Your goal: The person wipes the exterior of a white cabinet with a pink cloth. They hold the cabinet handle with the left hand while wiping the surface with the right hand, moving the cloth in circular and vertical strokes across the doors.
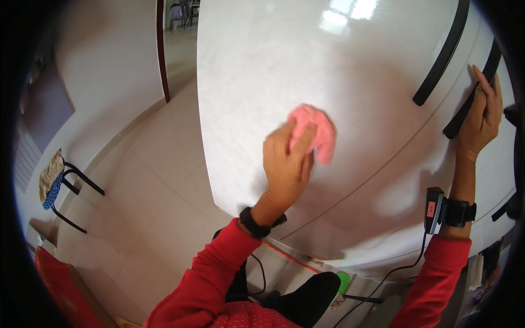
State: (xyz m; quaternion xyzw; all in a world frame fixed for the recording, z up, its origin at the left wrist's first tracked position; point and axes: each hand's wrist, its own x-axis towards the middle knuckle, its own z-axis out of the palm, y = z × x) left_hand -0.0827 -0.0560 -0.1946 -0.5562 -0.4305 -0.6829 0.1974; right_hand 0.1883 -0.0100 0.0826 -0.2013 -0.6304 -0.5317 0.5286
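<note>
My left hand (287, 160) holds a crumpled pink cloth (324, 131) against a glossy white cabinet door (254, 82). The fingers press into the cloth, and its loose edge curls out to the right. At the right, my right hand (484, 110) rests around a long black door handle (455, 123), its fingers partly stretched out. A second black handle (441, 57) lies to the left of that one, across a thin door seam. Both wrists wear black bands, and the right one carries a small device (433, 211) with a cable.
A stool with a patterned cushion (51, 176) stands by the wall at left. Beside the cabinet runs a tiled floor (164, 164) to a doorway with chairs (177, 16) beyond. Below are a black cable (393, 270), a green bristled object (343, 283) and a red object (61, 283).
</note>
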